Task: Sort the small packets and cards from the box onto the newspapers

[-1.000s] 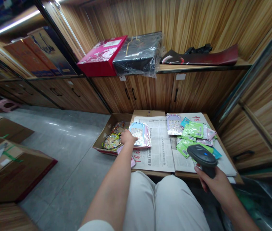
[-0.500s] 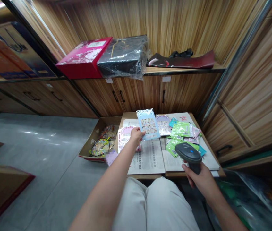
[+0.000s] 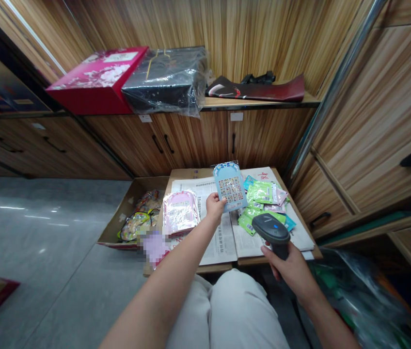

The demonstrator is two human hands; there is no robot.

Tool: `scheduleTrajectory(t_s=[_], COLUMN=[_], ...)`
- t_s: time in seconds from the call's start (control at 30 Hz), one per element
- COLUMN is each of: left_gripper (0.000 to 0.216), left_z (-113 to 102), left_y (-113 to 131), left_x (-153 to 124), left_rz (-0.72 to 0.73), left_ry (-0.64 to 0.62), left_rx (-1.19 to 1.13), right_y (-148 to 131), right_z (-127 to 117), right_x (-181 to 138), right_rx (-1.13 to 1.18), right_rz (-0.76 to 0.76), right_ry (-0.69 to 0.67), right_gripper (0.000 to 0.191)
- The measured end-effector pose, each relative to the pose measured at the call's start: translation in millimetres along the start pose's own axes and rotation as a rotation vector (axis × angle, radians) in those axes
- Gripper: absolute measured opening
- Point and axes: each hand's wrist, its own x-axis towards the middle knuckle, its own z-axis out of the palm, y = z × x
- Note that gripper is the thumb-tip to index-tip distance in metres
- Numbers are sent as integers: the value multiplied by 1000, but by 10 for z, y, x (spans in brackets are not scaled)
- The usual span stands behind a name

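Observation:
My left hand point(image 3: 214, 207) pinches the lower edge of a blue sticker packet point(image 3: 229, 186) and holds it upright above a low table spread with newspaper point(image 3: 220, 237). My right hand point(image 3: 290, 269) is wrapped round the grip of a dark grey barcode scanner point(image 3: 271, 230), whose head points toward the packet from the lower right. A stack of pink packets point(image 3: 179, 212) lies on the newspaper left of my left hand. Green, pink and teal packets point(image 3: 263, 201) lie in a loose pile behind the scanner.
An open cardboard box point(image 3: 113, 231) with colourful items sits on the floor left of the table. Wooden cabinets point(image 3: 191, 140) stand behind, with a red gift box point(image 3: 94, 82), a plastic-wrapped black box point(image 3: 165, 80) and a dark red flat case point(image 3: 260, 89) on the ledge. Grey floor lies to the left.
My left hand picked the blue packet off the pink stack and raised it to the right, toward the scanner. The scanner hand shifted slightly left. The view panned right.

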Motion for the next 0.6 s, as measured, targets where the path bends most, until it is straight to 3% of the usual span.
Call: scheduleTrajectory(t_s=[0.43, 0.6], left_gripper=[21, 24], left_z=[-51, -111], left_y=[-37, -85], left_x=[32, 93], left_rz=[20, 60], left_ry=[-2, 82], left_rx=[22, 19], right_y=[25, 44], right_z=[21, 15], right_x=[15, 25], right_rx=[10, 20], right_rz=[7, 20], right_ry=[-6, 7], right_gripper=[31, 33])
